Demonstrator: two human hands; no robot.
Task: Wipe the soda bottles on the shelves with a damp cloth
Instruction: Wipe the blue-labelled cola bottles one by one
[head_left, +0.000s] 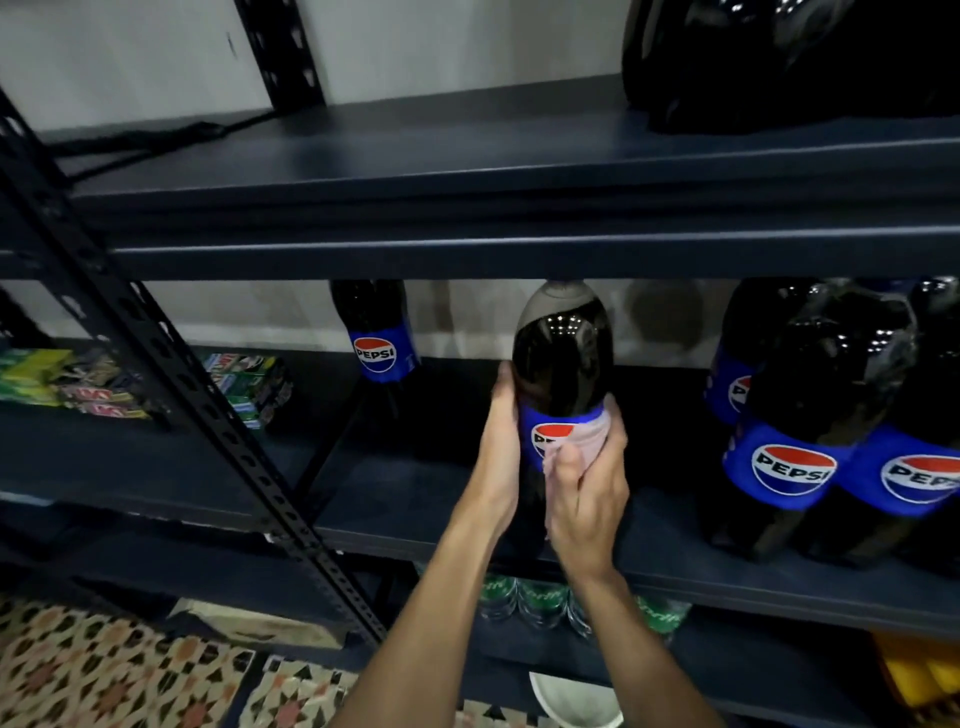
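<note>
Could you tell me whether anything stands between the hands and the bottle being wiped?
Nothing visible does: the right hand presses the cloth against the bottle, and the left hand holds its other side.

We read "PEPSI" on the back bottle left of the held bottle and on wrapped bottles right of it; its own showed only "PE".

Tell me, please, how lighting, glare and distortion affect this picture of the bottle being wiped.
Head view: dim, shelf recesses nearly black. Head view: small glints speckle the held bottle above its label. Head view: the wide lens curves the upper shelf edge. Head view: the snack packs at left look smeared.
</note>
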